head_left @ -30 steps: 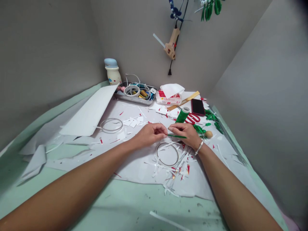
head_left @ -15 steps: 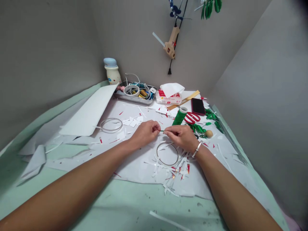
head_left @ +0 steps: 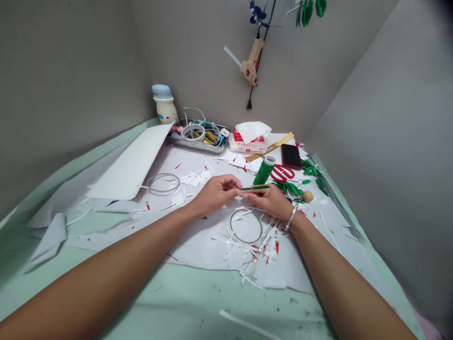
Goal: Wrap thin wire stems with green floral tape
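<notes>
Fingers (head_left: 235,184) of left hand (head_left: 215,192) and right hand (head_left: 269,202) are closed on green stem (head_left: 256,187), held just above paper scraps (head_left: 249,241); if the pinch is loosened, stem could be dropped among them.

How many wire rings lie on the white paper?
2. One wire ring lies on the white paper to the left; the other lies below the left hand and right hand, among paper strips. More could be hidden.

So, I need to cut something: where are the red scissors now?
In the head view, the red-handled scissors lie just right of the green spool, just below the black phone.
</notes>
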